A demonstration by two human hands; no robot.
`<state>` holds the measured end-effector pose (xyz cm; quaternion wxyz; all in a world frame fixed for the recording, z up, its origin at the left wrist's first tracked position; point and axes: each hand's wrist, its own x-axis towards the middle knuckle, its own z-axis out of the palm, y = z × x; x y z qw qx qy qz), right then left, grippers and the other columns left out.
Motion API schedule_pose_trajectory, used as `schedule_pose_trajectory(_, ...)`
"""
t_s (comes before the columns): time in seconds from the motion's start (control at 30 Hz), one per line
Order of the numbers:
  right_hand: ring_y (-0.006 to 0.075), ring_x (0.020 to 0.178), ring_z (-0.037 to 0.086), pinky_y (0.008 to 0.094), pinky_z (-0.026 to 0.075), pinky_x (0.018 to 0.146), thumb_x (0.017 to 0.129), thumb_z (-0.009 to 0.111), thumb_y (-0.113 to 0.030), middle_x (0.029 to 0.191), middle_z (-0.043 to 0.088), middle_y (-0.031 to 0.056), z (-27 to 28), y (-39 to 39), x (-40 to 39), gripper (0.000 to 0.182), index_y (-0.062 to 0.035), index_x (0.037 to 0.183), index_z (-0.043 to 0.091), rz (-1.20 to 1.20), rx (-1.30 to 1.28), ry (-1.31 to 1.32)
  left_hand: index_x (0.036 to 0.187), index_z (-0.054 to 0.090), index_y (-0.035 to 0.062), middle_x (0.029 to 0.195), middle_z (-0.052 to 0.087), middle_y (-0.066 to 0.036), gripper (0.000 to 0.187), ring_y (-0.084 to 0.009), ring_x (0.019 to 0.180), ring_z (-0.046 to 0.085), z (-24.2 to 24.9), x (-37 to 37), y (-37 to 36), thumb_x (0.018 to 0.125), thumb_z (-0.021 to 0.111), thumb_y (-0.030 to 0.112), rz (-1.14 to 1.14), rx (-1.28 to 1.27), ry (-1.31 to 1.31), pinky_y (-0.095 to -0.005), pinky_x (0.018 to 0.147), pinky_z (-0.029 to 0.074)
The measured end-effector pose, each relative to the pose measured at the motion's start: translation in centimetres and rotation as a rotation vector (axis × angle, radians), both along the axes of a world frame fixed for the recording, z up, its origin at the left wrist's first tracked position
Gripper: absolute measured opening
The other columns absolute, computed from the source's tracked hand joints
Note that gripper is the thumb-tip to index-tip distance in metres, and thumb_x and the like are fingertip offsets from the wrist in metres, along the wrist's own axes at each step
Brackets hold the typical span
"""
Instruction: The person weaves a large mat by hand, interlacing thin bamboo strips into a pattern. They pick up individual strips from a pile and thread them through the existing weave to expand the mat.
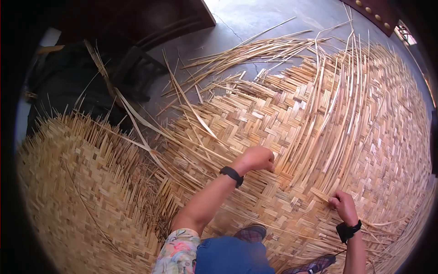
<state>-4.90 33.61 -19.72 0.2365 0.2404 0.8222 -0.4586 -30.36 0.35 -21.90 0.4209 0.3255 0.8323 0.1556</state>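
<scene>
A large woven mat of pale split strips spreads under both hands. My left hand, with a black band at the wrist, is closed at the mat's middle, beside long loose strips; its fingertips are mostly hidden, so what it holds cannot be made out. Lower right, my right hand has its fingers closed on a flat strip that points up and left. A black device is strapped to that wrist.
A second woven piece lies at the left. Loose strips rest on the grey floor at the top. Dark furniture stands upper left, near dark cloth. My shoe is on the mat.
</scene>
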Motion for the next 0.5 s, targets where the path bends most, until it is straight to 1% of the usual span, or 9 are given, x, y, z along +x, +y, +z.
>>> schedule_pose_trajectory(0.07, 0.0320, 0.073, 0.064, 0.0395, 0.050, 0.068, 0.088, 0.069, -0.012, 0.077, 0.065, 0.0163, 0.3, -2.3, -1.5, 0.012, -0.0008, 0.085, 0.064, 0.077, 0.093, 0.071, 0.098, 0.078, 0.0094, 0.089, 0.076, -0.010, 0.028, -0.0274, 0.084, 0.072, -0.4, -0.4, 0.0, 0.089, 0.074, 0.035, 0.037, 0.023, -0.034, -0.0377, 0.076, 0.054)
schedule_pose_trajectory(0.1, 0.0346, 0.078, 0.063, 0.0422, 0.049, 0.069, 0.087, 0.070, -0.012, 0.080, 0.065, 0.0166, 0.1, -3.2, -2.2, 0.012, -0.0016, 0.084, 0.063, 0.158, 0.206, 0.151, 0.097, 0.078, 0.0091, 0.089, 0.076, -0.010, 0.028, -0.0265, 0.083, 0.072, -0.7, -0.5, 0.0, 0.089, 0.074, 0.035, 0.054, 0.035, -0.053, -0.0371, 0.076, 0.055)
schedule_pose_trajectory(0.2, 0.0365, 0.080, 0.063, 0.0441, 0.049, 0.069, 0.087, 0.070, -0.012, 0.081, 0.064, 0.0171, -0.5, -4.9, -3.6, 0.015, -0.0015, 0.083, 0.060, 0.308, 0.415, 0.284, 0.095, 0.079, 0.0095, 0.089, 0.076, -0.010, 0.025, -0.0251, 0.084, 0.072, -1.4, -0.5, -0.3, 0.088, 0.076, 0.033, 0.121, 0.073, -0.108, -0.0370, 0.076, 0.055)
schedule_pose_trajectory(0.23, 0.0364, 0.078, 0.062, 0.0443, 0.048, 0.069, 0.086, 0.070, -0.013, 0.079, 0.063, 0.0168, -0.3, -5.1, -3.9, 0.017, -0.0013, 0.081, 0.059, 0.308, 0.441, 0.301, 0.094, 0.079, 0.0098, 0.090, 0.076, -0.010, 0.024, -0.0249, 0.085, 0.073, -1.5, -0.4, -0.5, 0.087, 0.076, 0.032, 0.146, 0.086, -0.130, -0.0373, 0.077, 0.055)
schedule_pose_trajectory(0.33, 0.0374, 0.077, 0.062, 0.0439, 0.048, 0.069, 0.086, 0.070, -0.014, 0.078, 0.063, 0.0171, 2.2, -4.7, -4.1, 0.015, -0.0021, 0.083, 0.060, 0.183, 0.262, 0.143, 0.095, 0.078, 0.0076, 0.087, 0.077, -0.010, 0.019, -0.0198, 0.078, 0.073, -1.5, -0.2, -0.7, 0.086, 0.078, 0.025, 0.221, 0.112, -0.217, -0.0343, 0.072, 0.055)
schedule_pose_trajectory(0.37, 0.0316, 0.072, 0.063, 0.0401, 0.049, 0.067, 0.087, 0.069, -0.013, 0.074, 0.063, 0.0140, 1.2, -3.7, -3.0, 0.014, -0.0013, 0.084, 0.061, 0.192, 0.221, 0.173, 0.095, 0.078, 0.0067, 0.085, 0.076, -0.010, 0.019, -0.0184, 0.076, 0.072, -1.7, -0.1, -0.9, 0.086, 0.079, 0.023, 0.247, 0.138, -0.241, -0.0335, 0.071, 0.055)
schedule_pose_trajectory(0.43, 0.0257, 0.070, 0.063, 0.0371, 0.049, 0.066, 0.089, 0.068, -0.011, 0.073, 0.064, 0.0115, 0.6, -2.5, -1.2, 0.014, 0.0000, 0.085, 0.061, 0.060, 0.042, 0.068, 0.095, 0.077, 0.0051, 0.083, 0.076, -0.009, 0.018, -0.0157, 0.072, 0.071, -1.8, -0.1, -1.2, 0.085, 0.080, 0.020, 0.301, 0.196, -0.284, -0.0318, 0.068, 0.055)
schedule_pose_trajectory(0.47, 0.0228, 0.069, 0.062, 0.0356, 0.049, 0.066, 0.090, 0.068, -0.011, 0.072, 0.064, 0.0102, 0.5, -2.2, -0.8, 0.014, 0.0007, 0.086, 0.061, -0.007, -0.048, 0.015, 0.095, 0.077, 0.0041, 0.083, 0.076, -0.009, 0.018, -0.0146, 0.072, 0.070, -2.0, -0.3, -1.5, 0.086, 0.079, 0.020, 0.297, 0.205, -0.295, -0.0311, 0.067, 0.054)
schedule_pose_trajectory(0.5, 0.0219, 0.068, 0.062, 0.0352, 0.049, 0.065, 0.090, 0.068, -0.010, 0.072, 0.064, 0.0101, 0.2, -2.1, -0.5, 0.013, 0.0010, 0.086, 0.061, -0.003, -0.051, 0.040, 0.095, 0.076, 0.0031, 0.082, 0.075, -0.008, 0.018, -0.0135, 0.071, 0.069, -2.1, -0.6, -1.8, 0.087, 0.079, 0.019, 0.290, 0.215, -0.308, -0.0304, 0.067, 0.054)
